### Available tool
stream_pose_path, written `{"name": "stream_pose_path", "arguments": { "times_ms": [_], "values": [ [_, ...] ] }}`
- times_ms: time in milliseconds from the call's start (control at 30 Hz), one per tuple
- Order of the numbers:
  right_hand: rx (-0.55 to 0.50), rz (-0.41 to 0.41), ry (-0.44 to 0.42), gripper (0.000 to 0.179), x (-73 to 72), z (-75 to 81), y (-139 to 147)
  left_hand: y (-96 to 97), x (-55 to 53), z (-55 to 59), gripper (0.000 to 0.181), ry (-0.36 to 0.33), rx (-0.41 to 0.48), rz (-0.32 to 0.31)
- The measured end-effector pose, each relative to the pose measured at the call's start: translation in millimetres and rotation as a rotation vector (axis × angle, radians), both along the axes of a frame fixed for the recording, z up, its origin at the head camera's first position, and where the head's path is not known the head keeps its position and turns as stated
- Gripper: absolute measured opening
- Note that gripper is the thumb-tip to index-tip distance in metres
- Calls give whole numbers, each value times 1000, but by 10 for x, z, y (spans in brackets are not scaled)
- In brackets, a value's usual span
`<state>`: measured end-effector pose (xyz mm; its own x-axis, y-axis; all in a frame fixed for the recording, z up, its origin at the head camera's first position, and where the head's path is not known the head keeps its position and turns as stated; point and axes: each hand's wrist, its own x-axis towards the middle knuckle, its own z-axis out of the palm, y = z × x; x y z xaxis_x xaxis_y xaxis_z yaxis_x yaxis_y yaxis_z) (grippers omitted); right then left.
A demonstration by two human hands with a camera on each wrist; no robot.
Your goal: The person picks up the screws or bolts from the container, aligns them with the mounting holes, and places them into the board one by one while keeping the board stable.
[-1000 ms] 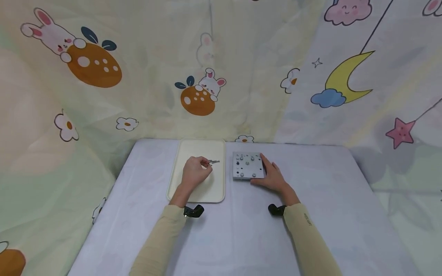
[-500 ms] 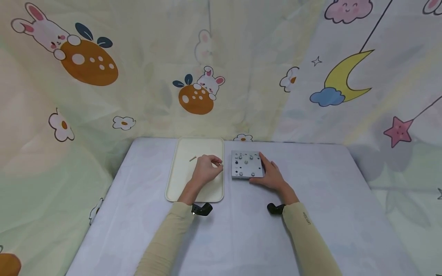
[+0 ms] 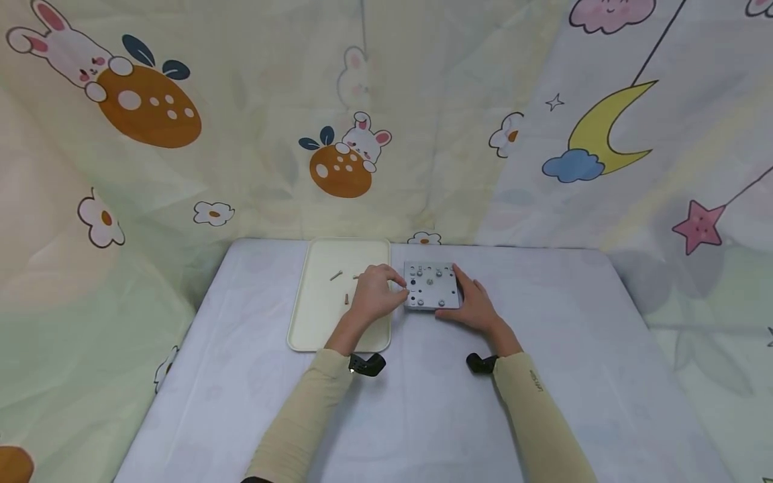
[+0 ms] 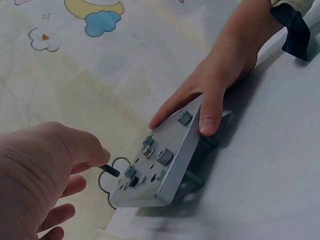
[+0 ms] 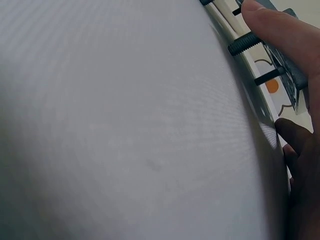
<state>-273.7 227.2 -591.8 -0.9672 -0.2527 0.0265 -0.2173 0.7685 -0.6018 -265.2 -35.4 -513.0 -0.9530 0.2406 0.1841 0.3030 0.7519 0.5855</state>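
Observation:
A grey metal plate [image 3: 445, 292] with several holes stands slightly raised above the table. Bolts sit in it, and their threaded shanks [image 5: 245, 44] stick out underneath in the right wrist view. My right hand [image 3: 476, 307] grips the plate's right side, thumb at the near edge and fingers at the far one. Between thumb and index finger, my left hand [image 3: 376, 293] pinches a small dark screw [image 4: 111, 170]. The screw's free end points at the plate's left part, close to a bolt head [image 4: 130, 171]; the other fingers are loosely bent.
A cream tray [image 3: 300, 325] lies left of the plate, partly under my left hand and wrist. Loose screws lie in it, among them one screw [image 3: 336, 275] at the back and another screw [image 3: 347, 299] nearer. A patterned cloth [image 3: 260, 134] hangs behind the white table [image 3: 423, 402].
My left hand has moved right, from over the tray to the plate's left edge, uncovering loose screws in the tray. My right hand keeps its grip on the plate.

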Motion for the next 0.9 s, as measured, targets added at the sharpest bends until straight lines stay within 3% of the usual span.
{"name": "stream_pose_path", "arguments": {
  "times_ms": [200, 400, 900],
  "values": [
    [3, 3, -4, 127, -1, 5, 4, 98, -25, -36, 9, -34, -17, -25],
    [0, 0, 6, 127, 3, 6, 17, 151, -46, -62, 8, -22, -15, -55],
    [-5, 18, 7, 130, 12, 57, 4, 159, -84, -149, 11, -61, -54, -57]
  ]
}}
